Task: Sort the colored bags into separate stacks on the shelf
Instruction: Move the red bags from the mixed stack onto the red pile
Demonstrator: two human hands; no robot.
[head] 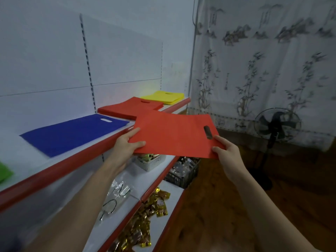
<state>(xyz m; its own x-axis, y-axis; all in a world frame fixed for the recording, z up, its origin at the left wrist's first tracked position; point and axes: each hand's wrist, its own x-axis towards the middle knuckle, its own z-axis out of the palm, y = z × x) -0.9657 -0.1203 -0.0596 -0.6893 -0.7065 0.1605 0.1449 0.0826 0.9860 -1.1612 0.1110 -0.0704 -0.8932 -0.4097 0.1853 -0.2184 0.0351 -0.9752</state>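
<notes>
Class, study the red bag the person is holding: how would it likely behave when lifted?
The red bag probably flops: it bows between the left hand and right hand. Likely light, since fingertip pinches carry it. Its matte fabric seems unlikely to slip.

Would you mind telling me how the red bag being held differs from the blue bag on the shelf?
The red fabric bag is held off the shelf by both hands; the blue fabric bag lies flat on the top shelf, untouched. Both are flat with a cut-out handle slot.
</notes>
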